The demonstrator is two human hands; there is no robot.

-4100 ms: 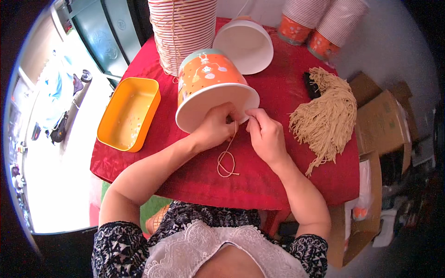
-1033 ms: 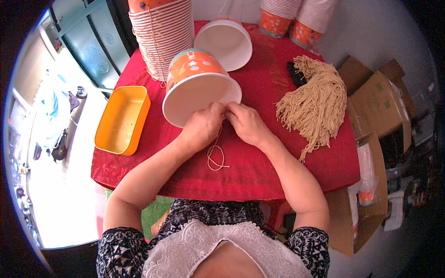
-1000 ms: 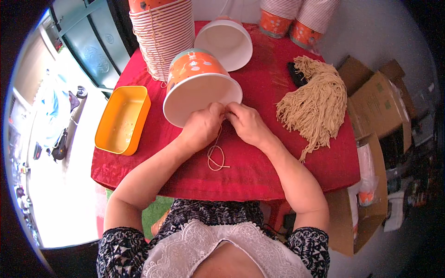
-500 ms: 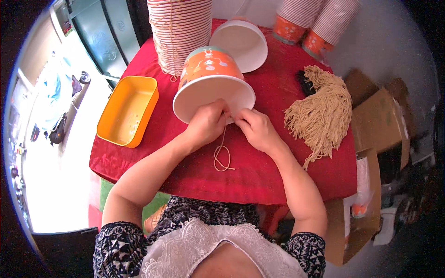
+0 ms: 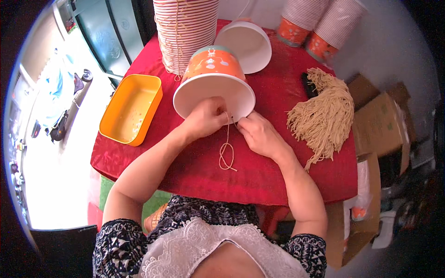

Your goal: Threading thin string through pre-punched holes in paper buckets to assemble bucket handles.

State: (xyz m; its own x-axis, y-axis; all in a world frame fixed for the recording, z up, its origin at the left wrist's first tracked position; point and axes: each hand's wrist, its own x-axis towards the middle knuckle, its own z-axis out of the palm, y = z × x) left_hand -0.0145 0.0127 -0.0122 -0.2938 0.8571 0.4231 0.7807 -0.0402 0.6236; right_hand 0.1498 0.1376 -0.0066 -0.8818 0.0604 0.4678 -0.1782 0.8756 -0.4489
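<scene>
An orange patterned paper bucket (image 5: 214,62) lies on its side with its white mouth toward me. My left hand (image 5: 207,117) reaches into the lower part of the mouth, fingers closed in a pinch on a thin beige string (image 5: 227,139). The string hangs in front of the rim and ends in a small loose loop over the red cloth. At the lower right of the rim, my right hand (image 5: 262,134) is closed with its fingertips pinched against the edge. Whether string is also between those fingertips is too small to tell.
A tall stack of paper buckets (image 5: 185,37) stands behind, beside a white-mouthed bucket (image 5: 244,46). The yellow tray (image 5: 155,99) is at left, a bundle of beige strings (image 5: 327,111) at right. More stacks lean at the back right; cardboard boxes (image 5: 378,123) sit beside the red-covered table (image 5: 194,173).
My right fingertips have shifted slightly down along the rim, and the gap between my hands has widened a little. The hanging string has swung slightly right. The whole view has shifted slightly.
</scene>
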